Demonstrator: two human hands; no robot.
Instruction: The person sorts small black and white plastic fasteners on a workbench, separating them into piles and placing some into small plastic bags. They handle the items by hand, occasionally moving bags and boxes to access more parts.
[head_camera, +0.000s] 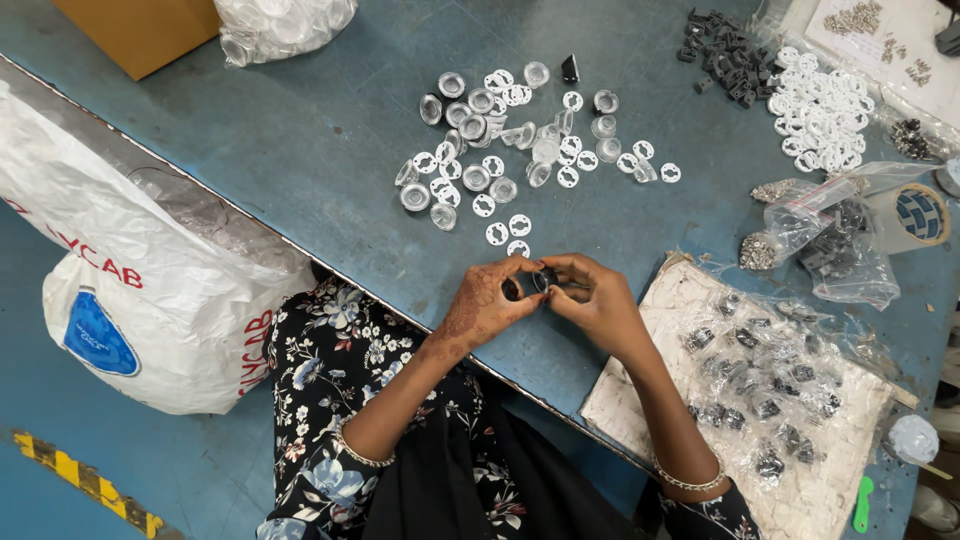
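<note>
here, from the head camera, the left hand (483, 303) and the right hand (593, 298) meet over the blue table (300, 140), fingertips pinched together on a small dark part (541, 280) held between them. just beyond lies a scatter of clear lenses (478, 130) and white rings (520, 225); a sheet with bagged dark pieces (760, 380) sits beside the right hand.

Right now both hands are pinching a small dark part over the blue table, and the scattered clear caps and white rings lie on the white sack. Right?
Not quite. The head view shows the clear caps and white rings lying on the blue table, not the white sack. The left hand and right hand do pinch the small dark part.
</note>
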